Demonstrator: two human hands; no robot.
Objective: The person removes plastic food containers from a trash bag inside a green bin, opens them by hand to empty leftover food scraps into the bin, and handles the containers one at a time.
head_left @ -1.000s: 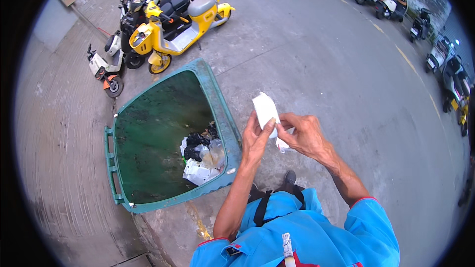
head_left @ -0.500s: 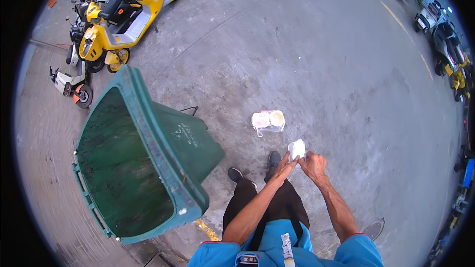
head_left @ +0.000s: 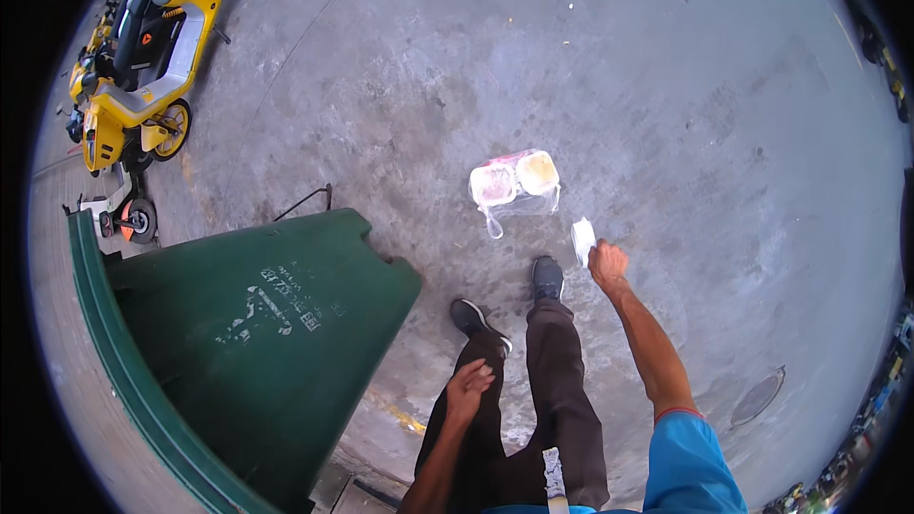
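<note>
My right hand [head_left: 607, 264] is closed on a white disposable food container [head_left: 583, 242], held by its edge in front of my right shoe. My left hand [head_left: 470, 386] hangs low over my left thigh, its fingers loosely bent and apart with nothing in them. Beyond my feet a clear plastic bag [head_left: 511, 207] lies on the ground. Through it show two tubs side by side, one pinkish white [head_left: 493, 185] and one with a yellowish middle [head_left: 538, 171].
A large green wheeled bin [head_left: 257, 324] with pale markings stands at my left. Yellow scooters [head_left: 157, 100] are parked at the far left, with a smaller orange-wheeled one [head_left: 140, 220] near them. A manhole cover [head_left: 759, 397] lies to my right.
My left hand has let go of the white container and dropped back toward my left thigh. My right hand keeps hold of it. The view has shifted, so the bin shows its side now.
</note>
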